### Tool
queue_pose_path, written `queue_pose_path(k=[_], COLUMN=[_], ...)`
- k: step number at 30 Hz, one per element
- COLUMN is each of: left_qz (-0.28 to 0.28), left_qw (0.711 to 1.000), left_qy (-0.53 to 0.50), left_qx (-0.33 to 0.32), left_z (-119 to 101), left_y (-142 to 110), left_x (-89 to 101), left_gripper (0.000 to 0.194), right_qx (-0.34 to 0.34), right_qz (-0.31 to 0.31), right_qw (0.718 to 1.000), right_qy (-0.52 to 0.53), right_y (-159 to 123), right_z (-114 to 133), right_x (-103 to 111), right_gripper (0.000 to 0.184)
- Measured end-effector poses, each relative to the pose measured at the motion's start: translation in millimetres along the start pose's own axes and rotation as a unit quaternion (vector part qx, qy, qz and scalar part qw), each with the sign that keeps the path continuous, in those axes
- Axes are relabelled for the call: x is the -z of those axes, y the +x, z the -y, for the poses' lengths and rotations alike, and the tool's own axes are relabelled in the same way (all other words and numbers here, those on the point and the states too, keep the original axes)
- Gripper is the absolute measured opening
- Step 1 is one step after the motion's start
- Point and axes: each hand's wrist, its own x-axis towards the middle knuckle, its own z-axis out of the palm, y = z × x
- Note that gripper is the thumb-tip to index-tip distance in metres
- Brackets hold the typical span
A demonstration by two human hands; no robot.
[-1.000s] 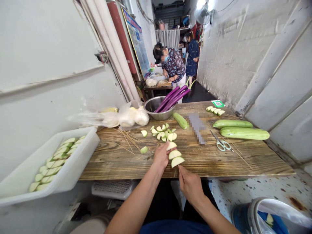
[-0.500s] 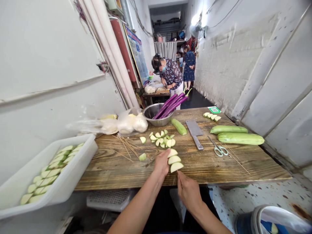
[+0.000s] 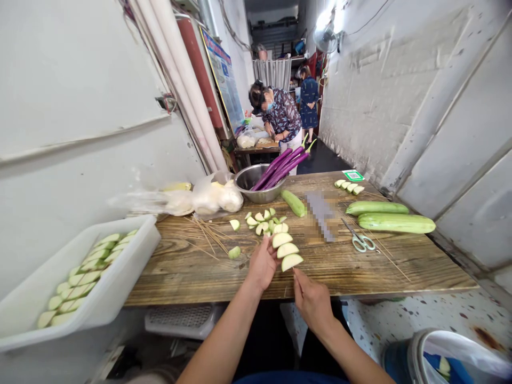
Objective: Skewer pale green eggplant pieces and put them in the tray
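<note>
My right hand pinches the lower end of a thin wooden skewer, just below the lowest slice. Threaded along it are several half-round zucchini slices, pale inside with green skin at the edge. My left hand is closed on these slices from the left side, its fingertips partly hidden behind them. Just beyond lies a loose pile of cut zucchini pieces. A short green end piece rests on the wooden table, left of my left hand.
Left stands a white tub of skewered slices. Bare skewers, bagged pale food and a steel bowl with eggplants lie ahead. Rightward are a blurred cleaver, scissors, whole zucchinis and a bucket. Two people stand beyond.
Both hands have risen slightly with the skewered slices, which sit a little farther from the table's near edge. Another slice shows at the skewer's far end.
</note>
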Motion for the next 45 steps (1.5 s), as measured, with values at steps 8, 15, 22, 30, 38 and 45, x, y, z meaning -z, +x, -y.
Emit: queue_pose_path(k=[8, 15, 22, 30, 38, 45], left_qz=[0.065, 0.046, 0.015, -0.014, -0.025, -0.006], left_qw=[0.997, 0.998, 0.999, 0.997, 0.997, 0.997], left_qy=[0.048, 0.028, 0.019, 0.020, 0.027, 0.048], left_qx=[-0.007, -0.012, 0.022, 0.075, 0.072, 0.063], left_z=[12, 18, 32, 34, 39, 48], left_y=[-20, -17, -15, -17, -17, -20], left_x=[5.8, 10.8, 14.4, 7.3, 3.7, 2.7], left_gripper=[0.030, 0.034, 0.029, 0.025, 0.024, 0.032], right_qx=[-0.009, -0.040, -0.065, -0.042, -0.043, -0.045], right_qz=[-0.027, -0.001, 0.013, -0.012, -0.004, -0.013], right_qw=[1.000, 0.998, 0.988, 0.991, 0.992, 0.997], right_qy=[-0.002, 0.056, 0.138, 0.123, 0.120, 0.060], right_y=[4, 2, 1, 0, 1, 2], right_z=[4, 4, 3, 4, 4, -3], right_x=[-3, -6, -4, -4, -2, -6], right_gripper=[0.034, 0.036, 0.039, 0.039, 0.037, 0.039])
